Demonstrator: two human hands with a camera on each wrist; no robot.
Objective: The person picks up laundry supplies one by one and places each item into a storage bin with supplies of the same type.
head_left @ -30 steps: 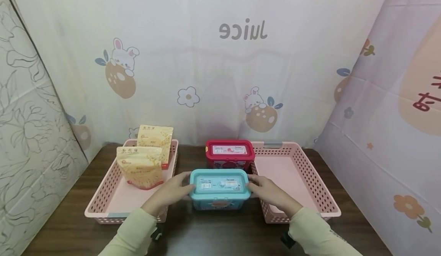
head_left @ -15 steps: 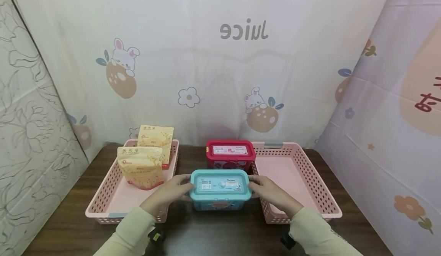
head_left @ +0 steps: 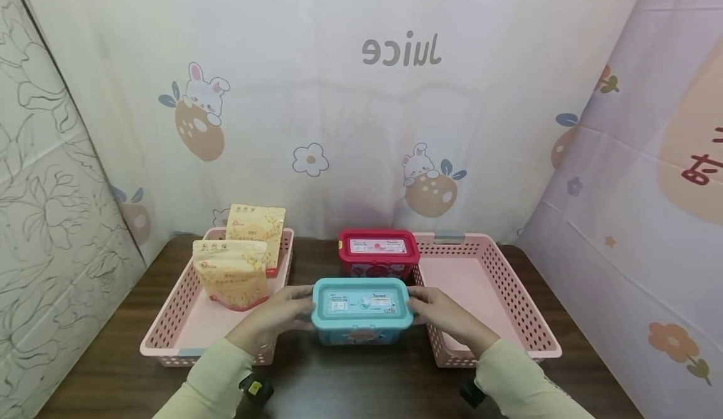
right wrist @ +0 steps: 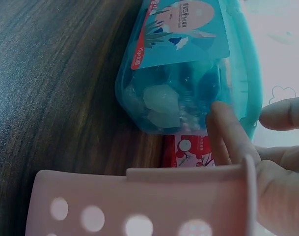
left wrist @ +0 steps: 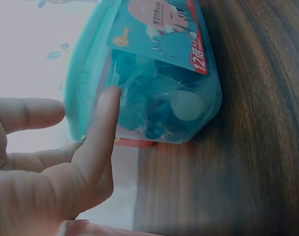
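Observation:
A teal lidded tub of laundry pods [head_left: 363, 309] stands upright on the table between my hands. Its clear lower part shows blue and white pods in the left wrist view. My left hand [head_left: 277, 315] is at its left end, fingers extended; one fingertip [left wrist: 110, 96] is against or very near the wall and the thumb is beside the lid. At the right end, my right hand [head_left: 446, 315] has its fingers [right wrist: 232, 128] fairly straight against the wall, thumb by the lid's rim. Just behind stands a red tub [head_left: 380, 253] of the same shape.
A pink basket [head_left: 169, 309] on the left holds two yellow pouches [head_left: 231, 275], [head_left: 257, 231] standing up. Another pink basket [head_left: 519, 300] stands on the right, its wall close to my right hand. A patterned curtain [head_left: 361, 124] hangs behind the dark wooden table [head_left: 339, 384].
My left hand has drawn back slightly to the left, its thumb coming off the lid's edge. The teal tub and my right hand stay practically where they were.

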